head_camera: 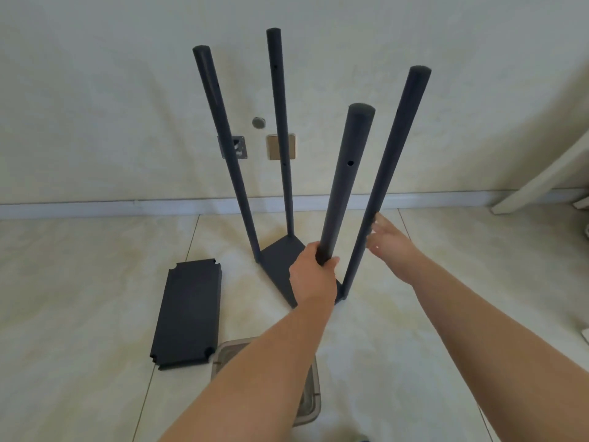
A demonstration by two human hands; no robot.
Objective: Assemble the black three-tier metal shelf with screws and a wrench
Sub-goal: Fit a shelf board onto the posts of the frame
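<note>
A black metal shelf frame stands on the floor: a flat base panel [280, 256] with black poles rising from its corners. My left hand [314, 275] grips the nearest pole [345, 186] low down, close to the base. My right hand [390, 242] is open with straight fingers, touching or just beside the right pole [387, 173]. Two more poles [229, 148] stand at the far corners. A loose black shelf panel [189, 314] lies flat on the floor to the left.
A clear plastic tray [310, 397] sits on the tiled floor under my left forearm, its contents hidden. The wall [127, 106] with a baseboard is just behind the frame. A white furniture leg [541, 180] slants at the right edge.
</note>
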